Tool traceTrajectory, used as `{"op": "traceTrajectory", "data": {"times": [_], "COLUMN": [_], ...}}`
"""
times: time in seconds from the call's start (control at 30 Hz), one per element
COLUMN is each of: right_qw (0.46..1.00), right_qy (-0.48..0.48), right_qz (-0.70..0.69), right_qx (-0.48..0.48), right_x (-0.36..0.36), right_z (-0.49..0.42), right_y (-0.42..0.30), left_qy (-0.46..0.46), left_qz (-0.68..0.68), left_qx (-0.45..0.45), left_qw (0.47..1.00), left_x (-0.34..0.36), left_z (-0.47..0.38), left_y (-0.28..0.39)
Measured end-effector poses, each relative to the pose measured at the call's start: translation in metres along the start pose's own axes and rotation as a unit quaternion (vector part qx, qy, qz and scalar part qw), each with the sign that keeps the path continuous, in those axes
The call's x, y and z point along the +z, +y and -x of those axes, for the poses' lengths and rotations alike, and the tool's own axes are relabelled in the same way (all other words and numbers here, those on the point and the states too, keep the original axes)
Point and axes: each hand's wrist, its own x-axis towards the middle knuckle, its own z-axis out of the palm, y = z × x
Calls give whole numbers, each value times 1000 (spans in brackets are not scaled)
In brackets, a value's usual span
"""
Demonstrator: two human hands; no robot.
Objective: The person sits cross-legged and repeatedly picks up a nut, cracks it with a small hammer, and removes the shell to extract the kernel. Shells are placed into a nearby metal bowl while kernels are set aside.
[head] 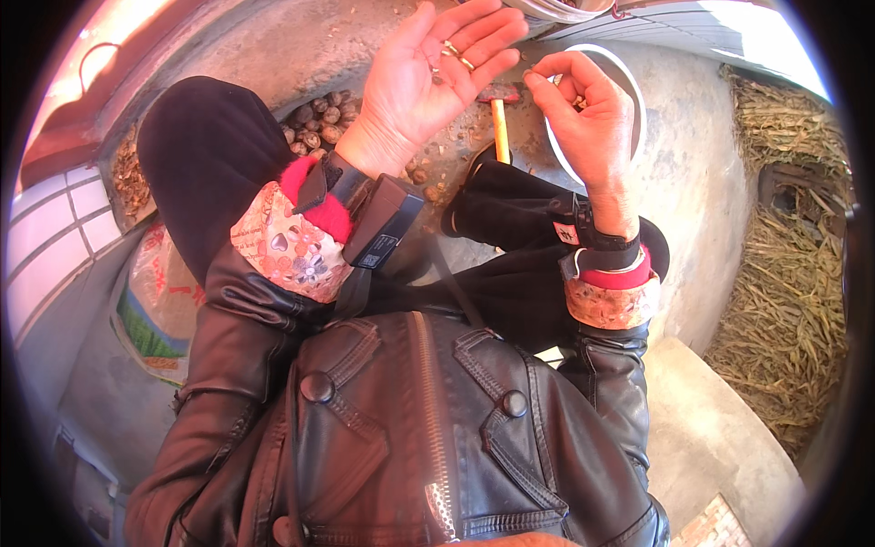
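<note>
My left hand is held palm up with its fingers apart; a few small shell or nut fragments lie on the palm, and a ring is on one finger. To its right my right hand is raised over a white bucket, thumb and forefinger pinched together; whether a small piece is between them cannot be told. Some nut pieces show behind its curled fingers. Between the hands, a hammer with a yellow handle stands or leans near my shoe. A pile of whole walnuts rests on the concrete beyond my left wrist.
Another light-coloured bucket stands at the top. Shell fragments lie at the left beside white tiles. A printed woven sack is left of my leg. Dry stalks and leaves are heaped at the right, past a concrete edge.
</note>
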Motion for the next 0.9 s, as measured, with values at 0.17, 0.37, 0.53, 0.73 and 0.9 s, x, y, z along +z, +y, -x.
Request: {"op": "traceTrajectory", "data": {"times": [0.17, 0.37, 0.53, 0.73, 0.9], "right_qw": [1000, 998, 999, 996, 992], "right_qy": [13, 42, -25, -68, -92], "right_qz": [8, -49, -20, -33, 21], "right_qx": [-10, -23, -43, -54, -82], "right_x": [1, 5, 10, 18, 19], "right_z": [1, 2, 6, 8, 9], "right_y": [-5, -10, -13, -15, -13], "left_qy": [8, 32, 29, 27, 62], "left_qz": [-41, -40, -57, -74, -108], "left_qx": [5, 9, -2, -51, -48], "left_qw": [999, 999, 998, 996, 991], "left_x": [4, 8, 7, 12, 12], "left_z": [2, 2, 1, 6, 8], "left_y": [-4, -5, -11, -19, -27]}}
